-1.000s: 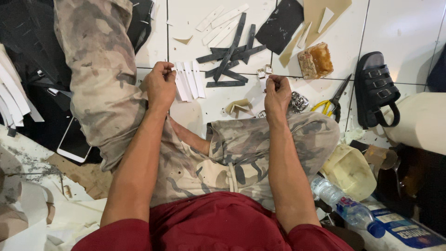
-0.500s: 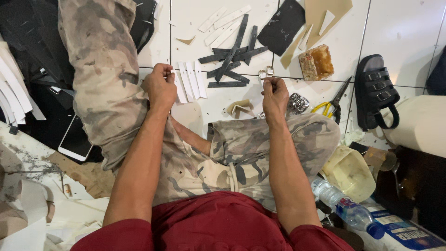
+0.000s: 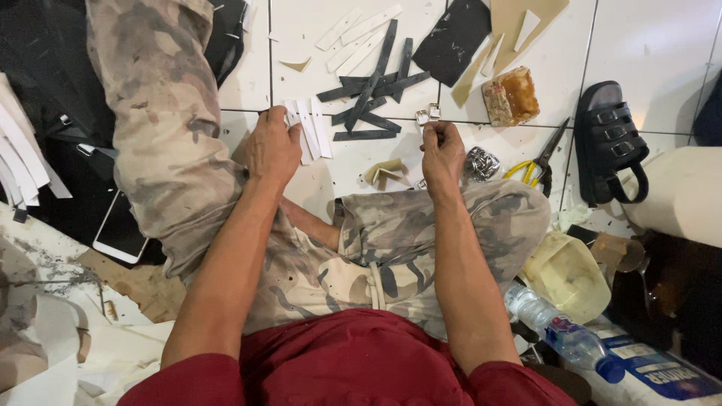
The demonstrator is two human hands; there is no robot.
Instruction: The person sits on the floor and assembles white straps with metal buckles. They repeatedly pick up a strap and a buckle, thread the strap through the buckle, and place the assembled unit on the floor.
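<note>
Left hand [image 3: 272, 146] pinching white flat strips [image 3: 307, 129]; right hand [image 3: 442, 149] clenching, contents hidden; risking knocking 2 small silver metal buckles [image 3: 428, 114] nearby, scattering black strip pile [image 3: 370, 94].

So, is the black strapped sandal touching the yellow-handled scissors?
Apart. The head view shows bare white tile between the black strapped sandal and the yellow-handled scissors.

**White tile floor, cluttered at the edges**

From my remote seat I see a floor [image 3: 647, 45] of large white glossy tiles with dark grout lines, speckled with small marks. Even light falls on it, with soft shadows. A black sandal [image 3: 609, 143] lies at the right, near yellow-handled scissors [image 3: 535, 162]. Torn cardboard [image 3: 143, 289] covers the lower left. No walls or windows show.
</note>
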